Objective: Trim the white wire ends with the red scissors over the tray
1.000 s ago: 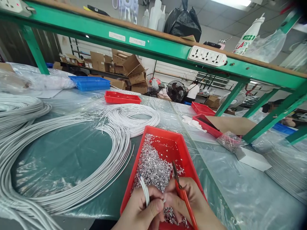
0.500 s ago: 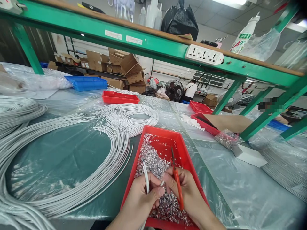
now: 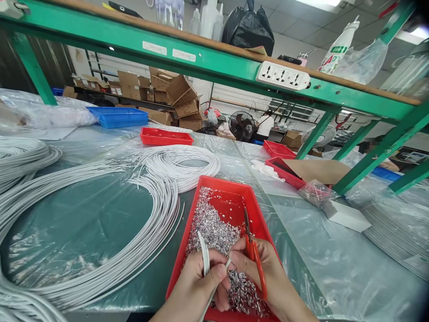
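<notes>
My left hand [image 3: 201, 279] is closed around a white cable [image 3: 203, 252], which loops up over the fingers and runs down beneath the palm. Between its thumb and forefinger, a cable end pokes out toward the right. My right hand [image 3: 268, 273] pinches that end with thumb and forefinger, and also holds orange-handled scissors [image 3: 257, 261], blades pointing up and away. Both hands are over a red tray [image 3: 182, 250] strewn with small silvery scraps [image 3: 214, 226].
Coils of white cable [image 3: 161, 214] lie on the plastic-covered table at left. Farther back are a red tray [image 3: 166, 136] and a blue tray [image 3: 117, 117]. A green shelf frame [image 3: 208, 58] with a power strip [image 3: 283, 76] crosses above. A white box [image 3: 346, 216] is at right.
The scissors have tilted, and their orange handles now show apart. My thumbs remain together at the cable end, of which a longer piece now shows. The view has shifted slightly.
</notes>
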The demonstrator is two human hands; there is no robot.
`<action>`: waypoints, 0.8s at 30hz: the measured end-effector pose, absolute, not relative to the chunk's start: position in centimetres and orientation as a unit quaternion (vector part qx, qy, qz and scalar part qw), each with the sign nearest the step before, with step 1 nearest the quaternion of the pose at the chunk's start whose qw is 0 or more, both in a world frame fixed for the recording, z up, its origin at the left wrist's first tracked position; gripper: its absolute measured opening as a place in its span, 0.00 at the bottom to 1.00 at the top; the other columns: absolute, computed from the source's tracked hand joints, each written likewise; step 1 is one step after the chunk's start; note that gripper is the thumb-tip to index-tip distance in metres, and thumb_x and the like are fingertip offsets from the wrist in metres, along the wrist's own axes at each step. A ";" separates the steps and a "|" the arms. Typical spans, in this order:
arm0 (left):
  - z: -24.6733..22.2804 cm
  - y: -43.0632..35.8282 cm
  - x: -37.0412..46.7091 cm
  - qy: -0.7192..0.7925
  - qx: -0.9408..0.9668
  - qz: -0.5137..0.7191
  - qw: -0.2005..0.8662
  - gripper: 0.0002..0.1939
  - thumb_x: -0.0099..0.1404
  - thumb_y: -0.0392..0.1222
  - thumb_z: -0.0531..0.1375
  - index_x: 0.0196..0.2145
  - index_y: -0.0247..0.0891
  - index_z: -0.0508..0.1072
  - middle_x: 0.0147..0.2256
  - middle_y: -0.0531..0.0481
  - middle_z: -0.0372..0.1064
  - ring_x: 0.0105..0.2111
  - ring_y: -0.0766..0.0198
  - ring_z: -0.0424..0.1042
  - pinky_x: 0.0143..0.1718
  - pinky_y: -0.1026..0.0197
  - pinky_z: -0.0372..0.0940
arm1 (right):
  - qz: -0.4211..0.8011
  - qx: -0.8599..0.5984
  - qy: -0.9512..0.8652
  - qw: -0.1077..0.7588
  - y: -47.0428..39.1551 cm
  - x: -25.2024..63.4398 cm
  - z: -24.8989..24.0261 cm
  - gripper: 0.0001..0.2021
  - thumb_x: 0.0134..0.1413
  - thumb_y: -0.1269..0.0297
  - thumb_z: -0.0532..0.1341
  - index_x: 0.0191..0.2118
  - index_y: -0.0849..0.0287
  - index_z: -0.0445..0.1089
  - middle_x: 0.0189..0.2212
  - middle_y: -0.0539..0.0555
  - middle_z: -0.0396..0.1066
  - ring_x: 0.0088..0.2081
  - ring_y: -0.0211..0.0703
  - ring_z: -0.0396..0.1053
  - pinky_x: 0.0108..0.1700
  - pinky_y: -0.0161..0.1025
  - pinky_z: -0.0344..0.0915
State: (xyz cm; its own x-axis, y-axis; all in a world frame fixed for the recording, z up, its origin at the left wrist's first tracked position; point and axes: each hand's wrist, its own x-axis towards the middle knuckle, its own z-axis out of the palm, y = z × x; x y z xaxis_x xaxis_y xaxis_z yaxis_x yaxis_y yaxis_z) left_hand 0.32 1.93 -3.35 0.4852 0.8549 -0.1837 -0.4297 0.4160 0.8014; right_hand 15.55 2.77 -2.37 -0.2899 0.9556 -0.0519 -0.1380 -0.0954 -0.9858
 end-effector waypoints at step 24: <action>-3.8 1.5 1.0 0.289 0.324 0.435 0.789 0.24 0.50 0.51 0.65 0.30 0.27 0.62 0.22 0.52 0.64 0.16 0.76 0.63 0.18 0.73 0.56 | 0.650 -0.370 -0.540 0.387 1.8 15.9 -2.4 0.09 0.51 0.66 0.62 0.40 0.59 0.71 0.19 0.49 0.57 0.21 0.29 0.56 0.27 0.28 0.56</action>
State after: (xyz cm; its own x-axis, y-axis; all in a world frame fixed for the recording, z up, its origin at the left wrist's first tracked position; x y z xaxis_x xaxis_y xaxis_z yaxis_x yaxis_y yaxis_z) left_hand 1.02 1.52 -3.76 0.4551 0.8732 -0.1744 -0.4983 0.4121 0.7628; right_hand 15.90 1.78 -2.36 -0.4276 0.9017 -0.0637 -0.1035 -0.1188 -0.9875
